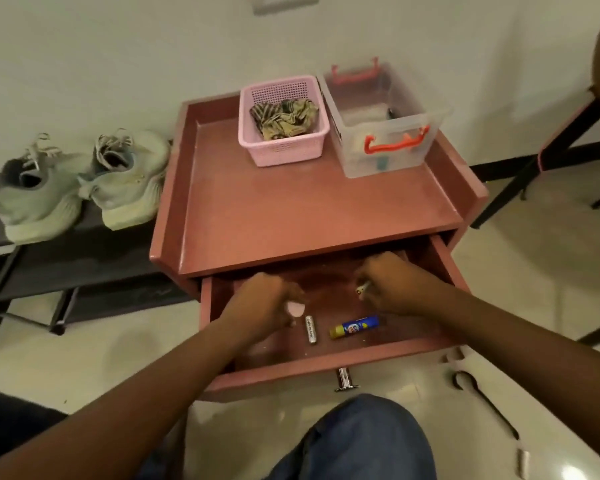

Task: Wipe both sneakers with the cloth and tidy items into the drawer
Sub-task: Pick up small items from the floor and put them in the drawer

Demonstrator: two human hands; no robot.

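The pink cabinet's drawer stands pulled out, and both my hands are inside it. My left hand curls round a small pale pink object. My right hand pinches a small white item with a red tip. A grey battery and a blue and yellow glue stick lie on the drawer floor between my hands. Two pale green sneakers sit on a dark rack to the left. A crumpled patterned cloth lies in a pink basket.
A clear plastic box with orange handles stands beside the basket on the cabinet top. A chair's black legs are at the right. The drawer's metal knob points toward my knee. A dark cable lies on the floor.
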